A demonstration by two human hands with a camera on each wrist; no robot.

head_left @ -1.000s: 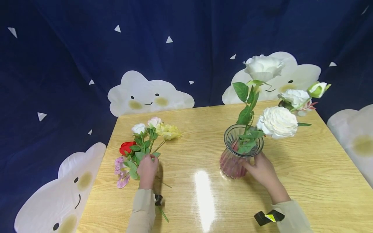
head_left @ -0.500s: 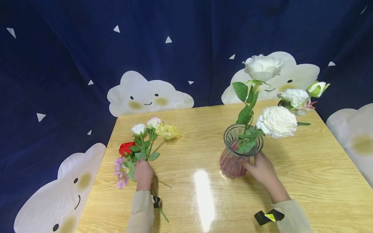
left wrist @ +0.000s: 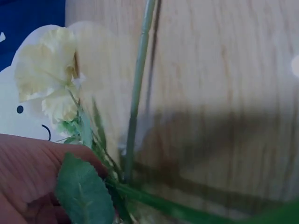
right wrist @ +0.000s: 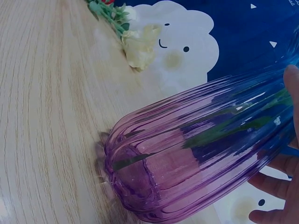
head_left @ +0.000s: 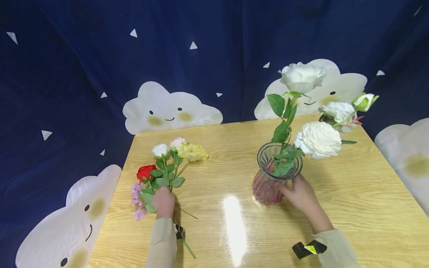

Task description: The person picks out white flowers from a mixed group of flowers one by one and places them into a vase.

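Note:
On the left of the table my left hand (head_left: 163,202) lies over a bunch of artificial flowers. In the left wrist view its thumb and fingers pinch a green flower stem (left wrist: 154,199) beside a serrated leaf (left wrist: 84,189); which bloom it bears is unclear. Around it are a red rose (head_left: 146,172), a purple flower (head_left: 137,201), a white rose (head_left: 160,150), a pale pink one (head_left: 177,142) and a yellow flower (head_left: 192,152). My right hand (head_left: 303,201) grips the side of a pink-tinted ribbed glass vase (head_left: 269,188), slightly tilted, holding white roses (head_left: 318,139) and leafy stems.
A wooden table (head_left: 214,178) bears everything, with a bright glare strip between the hands. Behind it hangs a dark blue curtain (head_left: 214,56) with smiling clouds and white triangles. White blooms lean out over the vase's right side.
My left hand first slid slightly left and down among the stems. Since then the bunch has shifted a little, the white, pink and purple blooms downward. My right hand and the vase stay put.

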